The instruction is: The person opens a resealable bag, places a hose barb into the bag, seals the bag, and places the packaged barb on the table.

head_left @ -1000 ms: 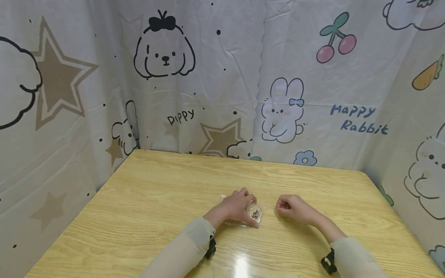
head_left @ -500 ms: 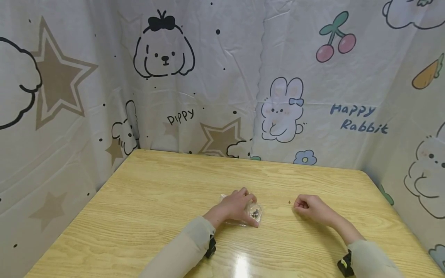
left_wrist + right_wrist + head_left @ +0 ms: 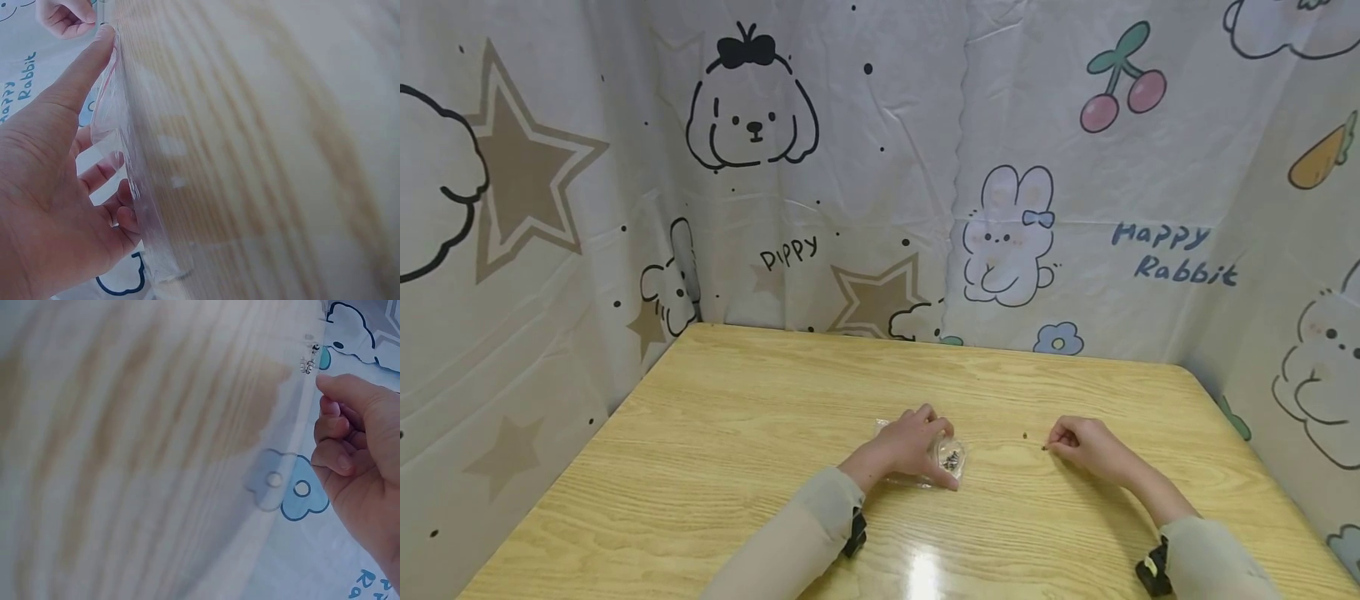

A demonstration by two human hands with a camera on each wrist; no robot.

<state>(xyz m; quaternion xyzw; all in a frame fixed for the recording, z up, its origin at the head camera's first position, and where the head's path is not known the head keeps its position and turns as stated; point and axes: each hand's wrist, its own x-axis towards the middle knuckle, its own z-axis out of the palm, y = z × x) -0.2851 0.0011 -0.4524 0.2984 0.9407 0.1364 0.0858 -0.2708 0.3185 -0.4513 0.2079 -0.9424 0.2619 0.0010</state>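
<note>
A clear plastic bag (image 3: 952, 451) with several small dark and silver metal pieces inside lies on the table (image 3: 760, 417). My left hand (image 3: 913, 450) grips it from above, thumb toward the near edge and fingers bent along the far side. In the left wrist view, that hand (image 3: 69, 162) curves along the bag's reddish-lined edge. To the right, my right hand (image 3: 1086, 442) pinches a tiny metal piece (image 3: 1043, 449) at its fingertips, close to the tabletop. Its other fingers (image 3: 337, 453) are curled in the right wrist view. A second tiny metal piece (image 3: 1025, 436) lies just left of those fingertips.
A pale curtain (image 3: 865, 167) with cartoon prints hangs behind the table and along both sides. The far table edge (image 3: 850, 335) runs along its foot. Dark wrist devices (image 3: 854, 533) sit at both sleeve cuffs.
My right hand has moved to the right, uncovering one tiny metal piece on the table; another now shows at its fingertips. My left hand and the bag have stayed in place.
</note>
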